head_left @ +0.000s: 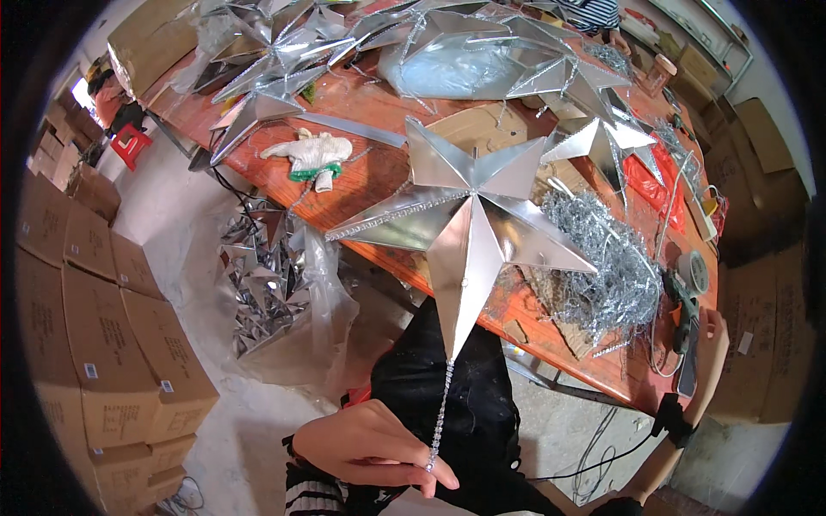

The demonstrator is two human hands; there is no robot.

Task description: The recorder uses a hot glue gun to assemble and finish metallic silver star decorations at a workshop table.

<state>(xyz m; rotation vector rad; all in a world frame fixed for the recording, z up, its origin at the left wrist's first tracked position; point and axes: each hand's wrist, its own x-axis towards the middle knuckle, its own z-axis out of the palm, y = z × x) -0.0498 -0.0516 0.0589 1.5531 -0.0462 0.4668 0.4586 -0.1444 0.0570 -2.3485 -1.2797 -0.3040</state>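
A large silver five-pointed star [473, 202] lies tilted over the near edge of the table, its lowest point hanging past the edge. From that point runs a thin strand of sparkling silver trim [442, 408]. My left hand [374, 447] pinches the lower end of this strand between thumb and fingers, above my lap. Similar trim lines the star's left arm. Far to the right, my right hand [710, 357] is at the table's corner, its fingers curled by a dark glue gun [687, 331] with an orange part; the grip is partly hidden.
Tangled silver tinsel trim [602, 267] lies right of the star, near a tape roll [693, 272]. A white glove [311, 158] and more silver stars [284, 60] cover the orange table [374, 168]. Cartons [112, 318] stand left, beside a plastic bag [323, 310] of silver pieces. Another person sits far left.
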